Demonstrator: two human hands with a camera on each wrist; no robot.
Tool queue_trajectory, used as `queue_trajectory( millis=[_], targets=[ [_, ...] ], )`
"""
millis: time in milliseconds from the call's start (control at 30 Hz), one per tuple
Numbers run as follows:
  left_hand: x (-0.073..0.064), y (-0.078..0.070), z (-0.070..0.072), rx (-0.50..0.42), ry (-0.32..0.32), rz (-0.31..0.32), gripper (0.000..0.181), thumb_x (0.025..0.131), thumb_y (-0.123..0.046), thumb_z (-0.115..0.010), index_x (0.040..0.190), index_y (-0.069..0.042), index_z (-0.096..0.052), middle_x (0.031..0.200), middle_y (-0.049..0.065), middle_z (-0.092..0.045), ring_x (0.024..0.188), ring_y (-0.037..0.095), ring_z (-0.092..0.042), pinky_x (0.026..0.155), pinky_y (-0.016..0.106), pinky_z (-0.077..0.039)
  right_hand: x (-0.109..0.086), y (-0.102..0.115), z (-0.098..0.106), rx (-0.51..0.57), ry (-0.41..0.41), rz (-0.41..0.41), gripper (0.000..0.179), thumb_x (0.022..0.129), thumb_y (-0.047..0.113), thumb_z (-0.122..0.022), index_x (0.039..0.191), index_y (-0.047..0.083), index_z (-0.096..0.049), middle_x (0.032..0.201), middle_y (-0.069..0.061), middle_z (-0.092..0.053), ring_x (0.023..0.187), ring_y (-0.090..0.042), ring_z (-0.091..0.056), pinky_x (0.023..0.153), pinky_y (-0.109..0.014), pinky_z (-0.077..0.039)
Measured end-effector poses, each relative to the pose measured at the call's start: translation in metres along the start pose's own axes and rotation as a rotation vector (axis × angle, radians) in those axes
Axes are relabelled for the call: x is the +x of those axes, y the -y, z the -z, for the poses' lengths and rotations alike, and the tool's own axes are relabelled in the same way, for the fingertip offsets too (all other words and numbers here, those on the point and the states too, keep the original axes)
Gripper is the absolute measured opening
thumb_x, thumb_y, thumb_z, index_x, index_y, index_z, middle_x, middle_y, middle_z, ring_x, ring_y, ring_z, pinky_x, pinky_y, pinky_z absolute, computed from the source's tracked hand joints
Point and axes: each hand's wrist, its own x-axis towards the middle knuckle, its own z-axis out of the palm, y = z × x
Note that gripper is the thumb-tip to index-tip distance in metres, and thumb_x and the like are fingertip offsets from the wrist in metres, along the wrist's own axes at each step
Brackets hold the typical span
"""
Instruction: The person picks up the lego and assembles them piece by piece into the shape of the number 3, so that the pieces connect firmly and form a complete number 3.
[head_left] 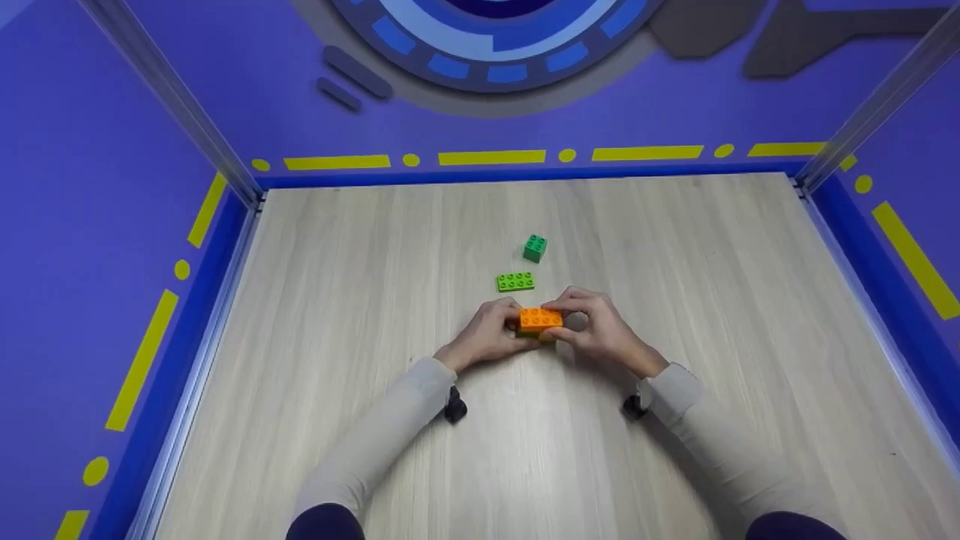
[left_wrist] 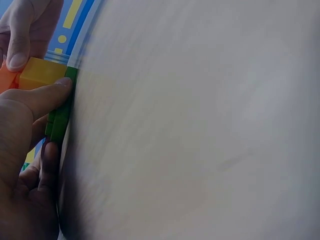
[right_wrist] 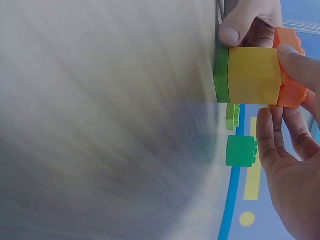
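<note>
Two hands meet at the centre of a pale wooden table (head_left: 337,300), boxed in by purple walls (head_left: 90,187) with yellow dashes and a blue strip along the table's far and side edges; wide bare wood lies open to the left, right and lower part of the head view. The left hand (head_left: 487,337) and right hand (head_left: 600,330) both grip a small brick stack from opposite ends, fingers curled round it. The stack sits on the table between them: an orange brick (head_left: 540,319) on top, a yellow brick (right_wrist: 254,76) under it and a thin dark green plate (right_wrist: 221,75) at the base. Just above the hands in the head view lies a flat light green brick (head_left: 515,281), untouched, and slightly beyond it a small green cube brick (head_left: 535,248), standing apart.
</note>
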Motion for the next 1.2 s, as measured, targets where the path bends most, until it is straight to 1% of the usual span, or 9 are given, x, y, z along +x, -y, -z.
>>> queue_trajectory(
  millis=[133,333,500,600,733,833,1067,1200],
  targets=[
    [-0.0005,-0.0004,0.0003,0.002,0.001,0.001,0.033,0.088,-0.036,-0.09,0.114,-0.016,-0.083,0.103,-0.003,-0.066,0.089,0.01,-0.055,0.084,0.026,-0.045,-0.0009,0.0005,0.0004,-0.005,-0.002,0.039,0.036,0.086,0.018,-0.092,0.12,0.014,-0.082,0.104,0.003,-0.074,0.096,-0.013,-0.067,0.085,-0.047,-0.06],
    [-0.0015,-0.0002,0.0008,0.012,-0.004,-0.008,0.033,0.088,-0.035,-0.091,0.11,-0.012,-0.082,0.106,-0.001,-0.067,0.093,0.009,-0.056,0.088,0.026,-0.048,-0.001,-0.0005,0.0006,-0.034,-0.004,0.106,0.038,0.086,0.017,-0.092,0.122,0.012,-0.082,0.104,0.0,-0.074,0.097,-0.017,-0.07,0.085,-0.05,-0.061],
    [-0.0026,-0.0007,0.0012,0.011,0.003,-0.006,0.033,0.089,-0.035,-0.09,0.113,-0.014,-0.082,0.106,-0.002,-0.066,0.095,0.01,-0.058,0.09,0.026,-0.049,-0.0007,-0.0016,-0.0001,-0.037,-0.004,0.089,0.038,0.086,0.018,-0.092,0.122,0.012,-0.082,0.104,0.002,-0.074,0.097,-0.015,-0.07,0.085,-0.05,-0.061],
    [-0.0029,-0.0011,0.0016,0.025,0.005,-0.021,0.035,0.089,-0.036,-0.089,0.116,-0.015,-0.082,0.105,-0.001,-0.067,0.096,0.012,-0.06,0.091,0.028,-0.05,-0.0007,-0.0008,-0.0007,-0.022,-0.008,0.067,0.038,0.085,0.018,-0.093,0.121,0.012,-0.082,0.103,0.003,-0.074,0.097,-0.015,-0.071,0.086,-0.051,-0.061],
    [-0.0033,-0.0016,0.0026,0.055,0.011,-0.031,0.035,0.09,-0.035,-0.089,0.117,-0.015,-0.082,0.106,-0.001,-0.068,0.098,0.012,-0.062,0.095,0.03,-0.052,-0.0001,0.0017,-0.0013,-0.016,-0.002,0.045,0.037,0.086,0.021,-0.092,0.121,0.012,-0.082,0.103,0.003,-0.075,0.097,-0.015,-0.071,0.088,-0.052,-0.061],
    [-0.0029,-0.0021,0.0033,0.059,0.022,-0.028,0.034,0.09,-0.034,-0.089,0.117,-0.014,-0.082,0.107,-0.001,-0.067,0.099,0.012,-0.063,0.096,0.03,-0.053,0.0001,0.0022,-0.0011,-0.028,0.003,0.035,0.036,0.088,0.024,-0.091,0.121,0.012,-0.082,0.103,0.003,-0.075,0.098,-0.015,-0.072,0.088,-0.051,-0.061],
    [-0.0021,-0.0016,0.0039,0.055,0.026,-0.024,0.034,0.09,-0.034,-0.089,0.117,-0.015,-0.082,0.106,-0.002,-0.067,0.097,0.011,-0.062,0.095,0.029,-0.054,0.0006,0.0016,-0.002,-0.029,-0.004,0.028,0.037,0.086,0.02,-0.092,0.121,0.011,-0.082,0.105,0.001,-0.077,0.099,-0.017,-0.073,0.09,-0.049,-0.061],
    [-0.0018,-0.0022,0.0035,0.052,0.024,-0.028,0.034,0.089,-0.033,-0.09,0.116,-0.014,-0.083,0.106,0.0,-0.067,0.097,0.012,-0.062,0.095,0.029,-0.053,0.0002,0.0016,-0.002,-0.045,-0.008,0.017,0.037,0.086,0.021,-0.092,0.121,0.011,-0.082,0.105,0.002,-0.077,0.099,-0.016,-0.073,0.091,-0.045,-0.061]
  ],
)
